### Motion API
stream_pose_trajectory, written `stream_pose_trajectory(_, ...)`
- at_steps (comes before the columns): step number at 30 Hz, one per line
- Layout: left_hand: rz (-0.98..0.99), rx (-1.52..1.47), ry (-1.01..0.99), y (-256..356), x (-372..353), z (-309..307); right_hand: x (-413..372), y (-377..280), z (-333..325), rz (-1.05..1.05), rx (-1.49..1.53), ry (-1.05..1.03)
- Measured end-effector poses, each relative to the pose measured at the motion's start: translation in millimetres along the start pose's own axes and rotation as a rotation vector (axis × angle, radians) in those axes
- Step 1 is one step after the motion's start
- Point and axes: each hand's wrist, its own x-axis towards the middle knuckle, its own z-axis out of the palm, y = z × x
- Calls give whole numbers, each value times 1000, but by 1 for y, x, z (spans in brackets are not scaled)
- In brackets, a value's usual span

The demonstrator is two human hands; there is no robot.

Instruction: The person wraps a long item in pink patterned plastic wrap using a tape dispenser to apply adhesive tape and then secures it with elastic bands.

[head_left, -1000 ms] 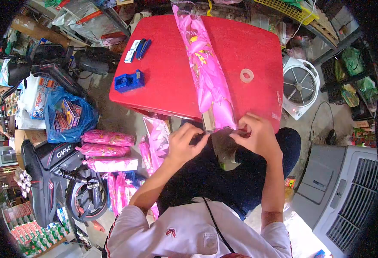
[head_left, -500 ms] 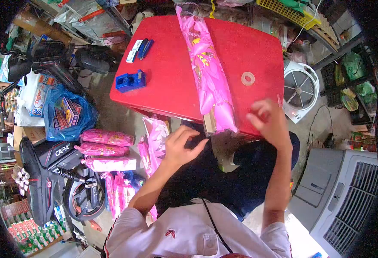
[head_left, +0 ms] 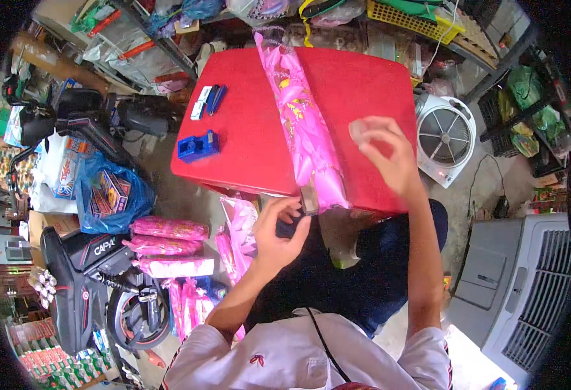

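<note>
**Clearance and Placement**

The left hand sits just short of the near edge of the red table; the right hand is over the tabletop, near its right edge. Open tabletop extends beyond the right hand. The pink package lies between the hands, near end beside the left fingertips. Right fingers pinch the tape roll; left fingers are parted, contact unclear.
</note>
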Motion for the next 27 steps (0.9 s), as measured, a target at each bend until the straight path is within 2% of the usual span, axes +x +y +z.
stream_pose_trajectory(1, -69, -70, 10, 6, 4, 1, -9, -13, 1, 95, 292, 1)
stream_pose_trajectory(3, -188, -242, -24, 16, 12, 1, -30, -37, 4, 88, 634, -32)
stream_pose_trajectory(4, -141, -223, -47, 22, 18, 1, -38, -45, 6, 87, 808, -51)
stream_pose_trajectory(6, -56, -180, -97, 36, 28, 3, -46, -53, 11, 41, 893, -129)
stream_pose_trajectory(7, -50, -159, -146, 41, 30, 3, -48, -60, 9, 121, 995, -192)
stream_pose_trajectory(10, -43, -297, -136, 49, 40, 15, -53, -63, 10, 135, 1225, -311)
stream_pose_trajectory(11, -45, -280, -163, 53, 41, 15, -54, -61, 11, 109, 1209, -338)
stream_pose_trajectory(14, -54, -425, -261, 39, 36, 18, -60, -60, 7, 240, 1141, -388)
stream_pose_trajectory(15, -104, -511, -209, 44, 35, 22, -59, -61, 5, 280, 1103, -378)
stream_pose_trajectory(17, -83, -474, -154, 40, 33, 24, -58, -65, 1, 362, 1028, -356)
stream_pose_trajectory(18, -71, -455, -127, 38, 32, 24, -57, -61, -1, 304, 970, -304)
stream_pose_trajectory(20, 17, -236, -80, 39, 34, 20, -54, -52, -4, 190, 852, -199)
stream_pose_trajectory(21, 70, -138, -86, 40, 36, 17, -54, -53, -2, 202, 945, -120)
stream_pose_trajectory(22, 124, -42, -92, 42, 37, 16, -55, -53, -5, 190, 872, -111)
stream_pose_trajectory(27, 152, 68, -130, 40, 37, 18, -54, -55, -11, 89, 492, -128)
